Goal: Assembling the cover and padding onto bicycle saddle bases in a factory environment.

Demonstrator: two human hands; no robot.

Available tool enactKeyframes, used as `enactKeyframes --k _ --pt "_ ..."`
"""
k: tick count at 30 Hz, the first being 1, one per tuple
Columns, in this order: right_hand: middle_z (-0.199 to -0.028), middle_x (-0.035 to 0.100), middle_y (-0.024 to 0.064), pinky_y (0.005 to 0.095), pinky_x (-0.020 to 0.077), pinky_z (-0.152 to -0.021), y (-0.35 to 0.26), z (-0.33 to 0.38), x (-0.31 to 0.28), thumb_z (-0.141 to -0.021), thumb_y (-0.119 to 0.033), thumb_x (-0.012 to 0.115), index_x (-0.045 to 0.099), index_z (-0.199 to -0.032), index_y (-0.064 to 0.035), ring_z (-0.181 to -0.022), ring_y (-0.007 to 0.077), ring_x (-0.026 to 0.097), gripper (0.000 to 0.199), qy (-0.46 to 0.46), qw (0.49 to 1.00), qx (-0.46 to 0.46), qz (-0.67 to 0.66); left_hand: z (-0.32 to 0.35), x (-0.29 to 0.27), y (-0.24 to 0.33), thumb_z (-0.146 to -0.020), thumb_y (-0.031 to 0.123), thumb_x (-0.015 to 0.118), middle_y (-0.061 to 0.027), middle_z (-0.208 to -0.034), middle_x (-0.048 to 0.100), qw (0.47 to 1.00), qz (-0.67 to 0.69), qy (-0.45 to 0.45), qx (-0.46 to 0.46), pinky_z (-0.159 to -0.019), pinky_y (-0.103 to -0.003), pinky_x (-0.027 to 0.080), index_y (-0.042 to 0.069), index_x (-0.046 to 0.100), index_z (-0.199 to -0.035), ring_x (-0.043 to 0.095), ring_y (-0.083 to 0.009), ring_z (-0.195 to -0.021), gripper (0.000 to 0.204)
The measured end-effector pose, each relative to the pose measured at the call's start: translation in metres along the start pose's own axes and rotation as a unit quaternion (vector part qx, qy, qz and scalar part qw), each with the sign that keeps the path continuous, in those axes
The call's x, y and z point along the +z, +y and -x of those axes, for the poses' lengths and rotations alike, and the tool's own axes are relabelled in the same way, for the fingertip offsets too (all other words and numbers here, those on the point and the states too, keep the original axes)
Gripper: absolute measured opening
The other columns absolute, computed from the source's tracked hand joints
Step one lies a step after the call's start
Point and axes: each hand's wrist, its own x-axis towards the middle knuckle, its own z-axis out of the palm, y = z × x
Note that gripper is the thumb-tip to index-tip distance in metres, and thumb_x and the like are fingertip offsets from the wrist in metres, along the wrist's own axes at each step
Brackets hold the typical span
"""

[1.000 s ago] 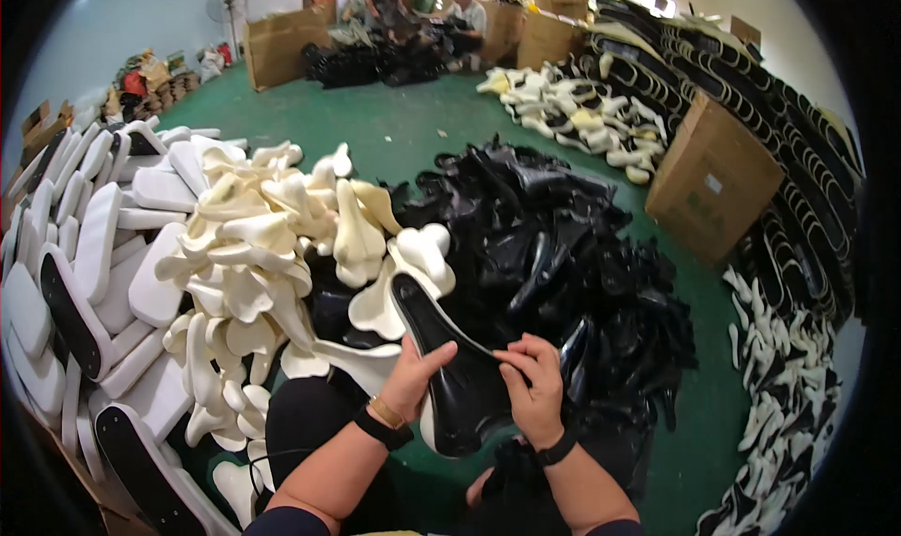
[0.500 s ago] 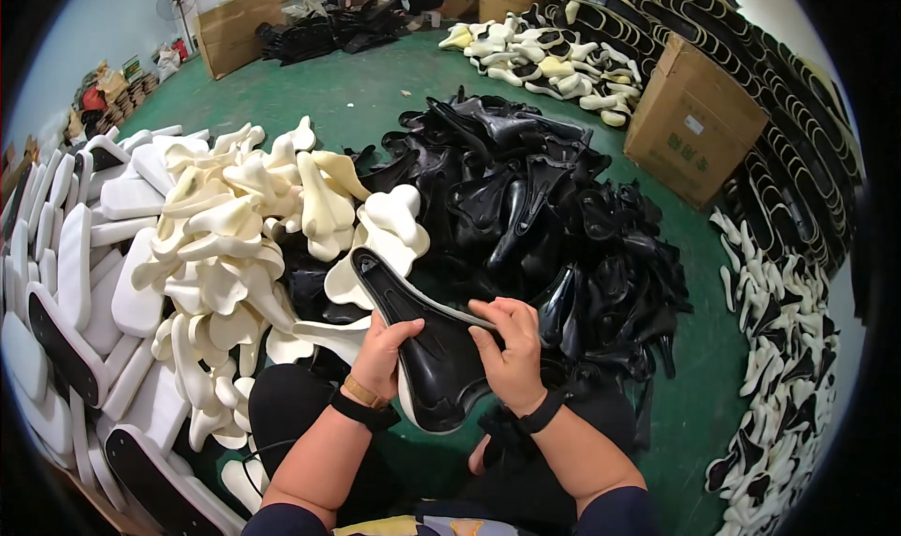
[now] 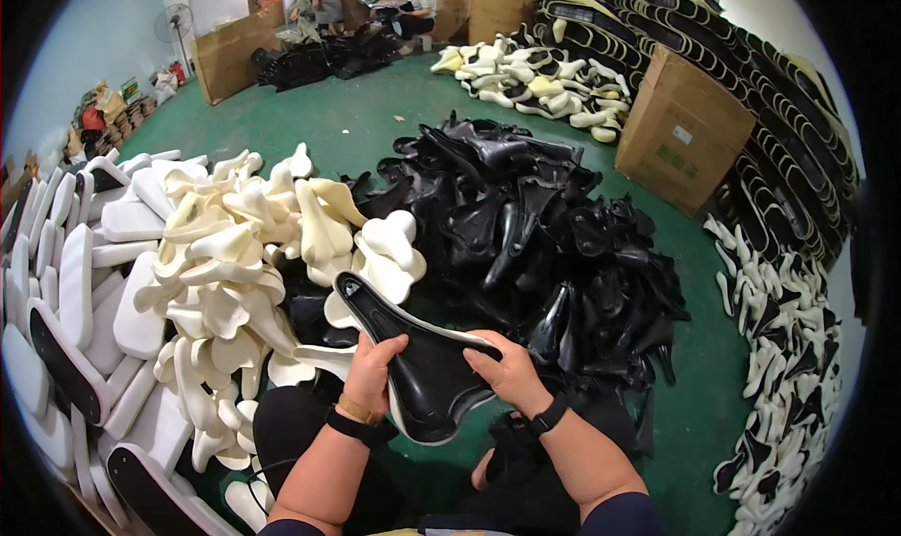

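Note:
Between my hands is a bicycle saddle (image 3: 422, 376), its black shell side facing up and a pale foam rim showing round the edge. Its narrow nose points away to the upper left, the broad end toward me. My left hand (image 3: 371, 372) grips the left edge, thumb on the black shell. My right hand (image 3: 510, 372) holds the right edge, thumb on top and fingers beneath, partly hidden. Just left lies a heap of cream foam saddle pads (image 3: 225, 245); beyond and to the right is a pile of black saddle shells (image 3: 526, 207).
White oblong padded pieces (image 3: 84, 273) stack along the left. A cardboard box (image 3: 685, 128) stands at the right, before tall stacks of black pale-edged pieces (image 3: 779, 142). More saddle pieces (image 3: 784, 376) lie far right. Two people are at the back, one a person in a light top (image 3: 418, 1).
My right hand has gone from fingertips raised at the rim to a grip with the thumb on the shell. The saddle has shifted slightly left and down. My view has tilted up a little.

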Motion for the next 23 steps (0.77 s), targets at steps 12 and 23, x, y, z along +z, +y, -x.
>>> enactKeyframes --k 12,23 --pt "-0.097 0.068 0.0064 0.0267 0.0486 -0.080 -0.010 0.013 -0.010 -0.080 -0.017 0.072 0.064 -0.113 -0.0046 -0.087 0.0112 0.061 0.036 -0.012 0.997 -0.057 0.045 -0.014 -0.006 0.032 -0.097 0.023 0.054 -0.0138 -0.108 0.062 0.986 0.051 0.043 0.155 -0.083 -0.040 0.053 0.007 0.046 -0.122 0.064 -0.0273 -0.099 0.031" --pt "-0.131 0.052 0.0139 0.0389 0.0433 -0.102 -0.010 0.092 -0.054 -0.088 -0.046 0.063 0.036 -0.145 -0.0166 -0.118 0.0222 0.051 0.069 -0.179 0.979 0.097 -0.012 -0.081 -0.022 -0.032 -0.092 0.021 0.062 -0.0150 -0.104 0.062 0.984 -0.066 -0.158 0.050 -0.087 -0.044 0.053 0.011 0.037 -0.134 0.064 -0.0288 -0.091 0.050"
